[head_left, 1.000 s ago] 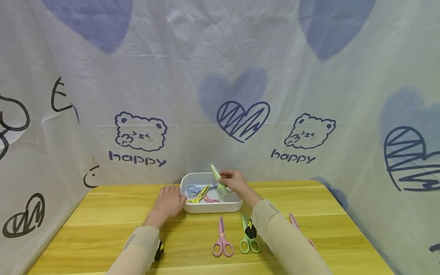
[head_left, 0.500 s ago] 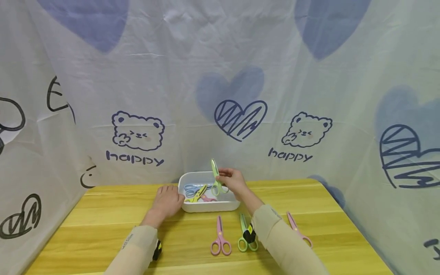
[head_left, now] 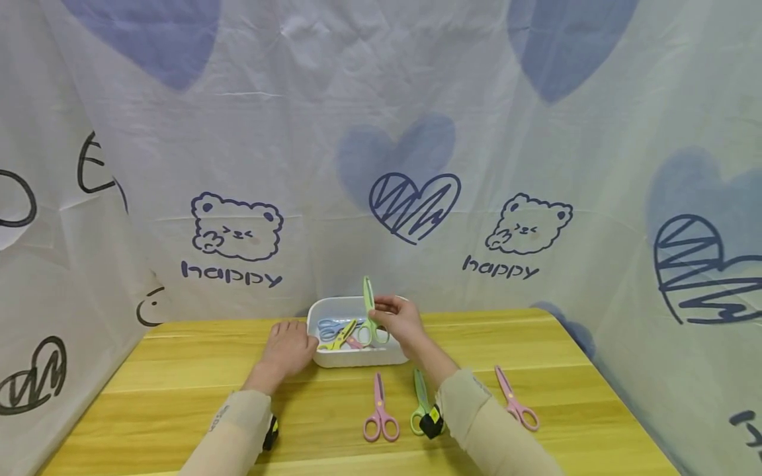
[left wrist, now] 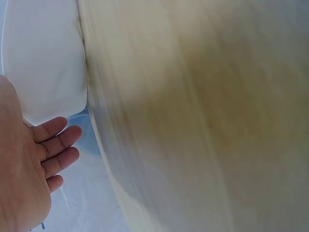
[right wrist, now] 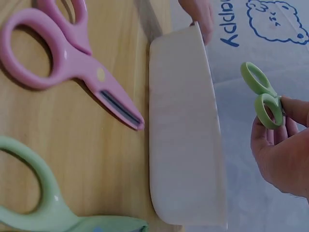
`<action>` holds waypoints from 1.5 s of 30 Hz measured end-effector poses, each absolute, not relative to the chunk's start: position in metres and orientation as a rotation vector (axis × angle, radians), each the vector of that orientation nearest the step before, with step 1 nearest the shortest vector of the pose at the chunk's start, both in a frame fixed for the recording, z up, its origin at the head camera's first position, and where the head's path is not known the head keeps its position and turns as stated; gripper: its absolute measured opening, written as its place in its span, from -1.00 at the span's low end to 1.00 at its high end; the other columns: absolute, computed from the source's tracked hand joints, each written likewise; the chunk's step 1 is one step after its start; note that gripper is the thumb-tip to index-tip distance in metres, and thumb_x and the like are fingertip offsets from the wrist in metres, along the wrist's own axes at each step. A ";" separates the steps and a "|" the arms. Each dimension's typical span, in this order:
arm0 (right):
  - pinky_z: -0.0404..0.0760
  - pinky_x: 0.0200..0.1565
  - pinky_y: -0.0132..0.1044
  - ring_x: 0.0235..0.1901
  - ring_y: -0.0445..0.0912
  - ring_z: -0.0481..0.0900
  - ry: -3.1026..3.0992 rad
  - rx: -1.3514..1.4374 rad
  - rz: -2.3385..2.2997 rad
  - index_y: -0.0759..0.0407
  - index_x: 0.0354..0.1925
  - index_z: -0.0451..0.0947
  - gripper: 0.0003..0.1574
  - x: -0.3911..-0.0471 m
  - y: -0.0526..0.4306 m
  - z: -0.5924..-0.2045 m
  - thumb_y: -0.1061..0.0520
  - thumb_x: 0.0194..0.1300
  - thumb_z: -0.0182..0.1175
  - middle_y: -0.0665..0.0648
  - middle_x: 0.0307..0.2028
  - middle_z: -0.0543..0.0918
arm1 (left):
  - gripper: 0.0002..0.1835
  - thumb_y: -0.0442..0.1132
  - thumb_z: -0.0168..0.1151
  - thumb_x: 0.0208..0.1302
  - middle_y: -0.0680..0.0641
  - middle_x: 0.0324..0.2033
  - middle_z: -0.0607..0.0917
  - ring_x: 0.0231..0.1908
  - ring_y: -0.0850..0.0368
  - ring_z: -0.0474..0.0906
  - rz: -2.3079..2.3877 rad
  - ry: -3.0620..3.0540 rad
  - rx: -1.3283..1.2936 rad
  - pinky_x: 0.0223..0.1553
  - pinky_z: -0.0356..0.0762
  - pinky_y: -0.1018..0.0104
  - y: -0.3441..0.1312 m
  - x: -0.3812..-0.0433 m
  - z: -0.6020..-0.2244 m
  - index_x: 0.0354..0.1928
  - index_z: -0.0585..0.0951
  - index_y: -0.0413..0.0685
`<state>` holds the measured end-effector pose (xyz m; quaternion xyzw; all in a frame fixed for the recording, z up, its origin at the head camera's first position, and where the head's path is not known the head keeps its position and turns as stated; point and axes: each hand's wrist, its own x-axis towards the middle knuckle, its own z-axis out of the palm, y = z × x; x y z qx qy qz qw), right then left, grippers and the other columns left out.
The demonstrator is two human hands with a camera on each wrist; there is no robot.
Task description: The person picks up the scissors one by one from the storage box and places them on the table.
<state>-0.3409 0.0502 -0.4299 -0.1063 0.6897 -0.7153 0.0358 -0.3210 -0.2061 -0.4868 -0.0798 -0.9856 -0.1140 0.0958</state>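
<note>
In the head view, my right hand (head_left: pixel 400 324) pinches a pair of light green scissors (head_left: pixel 368 311), blades up, over the white bin (head_left: pixel 360 358). Seen from the right wrist, the thumb and fingers hold the green scissors (right wrist: pixel 270 99) near the handle loops, beyond the bin's rim. My left hand (head_left: pixel 288 347) rests against the bin's left end. Its fingers (left wrist: pixel 60 142) extend past the bin's corner in the left wrist view, loosely bent; the thumb's tip is hidden there. Inside the bin lie blue scissors (head_left: pixel 329 328), yellow scissors (head_left: pixel 341 337) and pink scissors (head_left: pixel 354 342), partly overlapping.
On the wooden table (head_left: pixel 178 396), pink scissors (head_left: pixel 380 413) lie in front of the bin. Green scissors (head_left: pixel 421 390) are beside them, partly covered by the right wrist camera (head_left: pixel 431 422). Another pink pair (head_left: pixel 516 401) lies farther right. A printed cloth (head_left: pixel 333 132) hangs behind the table.
My right hand has moved slightly left over the bin, and the green scissors have turned more upright. The left hand stays at the bin's end. The view has shifted a little.
</note>
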 end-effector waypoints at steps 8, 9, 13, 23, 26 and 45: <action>0.69 -0.21 -0.40 -0.26 -0.20 0.67 2.055 -0.360 -2.249 0.52 0.17 0.53 -0.53 -0.325 0.045 -0.432 0.42 0.30 0.30 0.35 -0.03 0.71 | -0.53 -0.11 -0.06 0.49 -0.31 -0.05 0.58 0.07 -0.27 0.42 -0.347 -2.910 -0.240 0.31 0.26 -0.21 -0.206 -0.321 -0.487 0.06 0.51 -0.46; 0.69 -0.22 -0.41 -0.26 -0.21 0.67 2.048 -0.354 -2.249 0.52 0.17 0.53 -0.53 -0.323 0.044 -0.432 0.42 0.30 0.31 0.33 -0.05 0.71 | -0.53 -0.11 -0.07 0.48 -0.31 -0.06 0.58 0.06 -0.27 0.42 -0.350 -2.908 -0.241 0.31 0.25 -0.21 -0.206 -0.322 -0.488 0.05 0.51 -0.46; 0.70 -0.21 -0.41 -0.27 -0.21 0.67 2.037 -0.329 -2.234 0.50 0.17 0.53 -0.51 -0.315 0.043 -0.435 0.41 0.28 0.33 0.24 -0.09 0.72 | -0.55 -0.12 -0.08 0.47 -0.29 -0.11 0.56 0.03 -0.27 0.41 -0.364 -2.886 -0.252 0.29 0.26 -0.21 -0.207 -0.324 -0.491 0.01 0.51 -0.45; 0.72 -0.21 -0.37 -0.26 -0.21 0.70 2.018 -0.370 -2.198 0.51 0.20 0.50 -0.46 -0.298 0.039 -0.443 0.38 0.28 0.34 0.32 -0.02 0.71 | -0.53 -0.11 -0.10 0.49 -0.31 -0.09 0.56 0.03 -0.27 0.39 -0.379 -2.889 -0.254 0.29 0.24 -0.22 -0.209 -0.325 -0.494 0.05 0.50 -0.46; 0.72 -0.22 -0.36 -0.27 -0.21 0.70 2.003 -0.375 -2.194 0.51 0.20 0.49 -0.45 -0.292 0.036 -0.445 0.39 0.26 0.35 0.30 -0.04 0.71 | -0.53 -0.11 -0.10 0.50 -0.31 -0.08 0.57 0.03 -0.26 0.39 -0.373 -2.905 -0.250 0.29 0.25 -0.21 -0.207 -0.323 -0.491 0.06 0.50 -0.46; 0.71 -0.15 -0.32 -0.22 -0.15 0.64 1.924 -0.349 -2.135 0.44 0.19 0.48 -0.40 -0.264 0.021 -0.467 0.41 0.19 0.37 0.19 -0.11 0.68 | -0.56 -0.12 -0.08 0.49 -0.30 -0.11 0.57 0.04 -0.27 0.42 -0.331 -2.903 -0.242 0.31 0.26 -0.23 -0.206 -0.322 -0.488 0.03 0.52 -0.43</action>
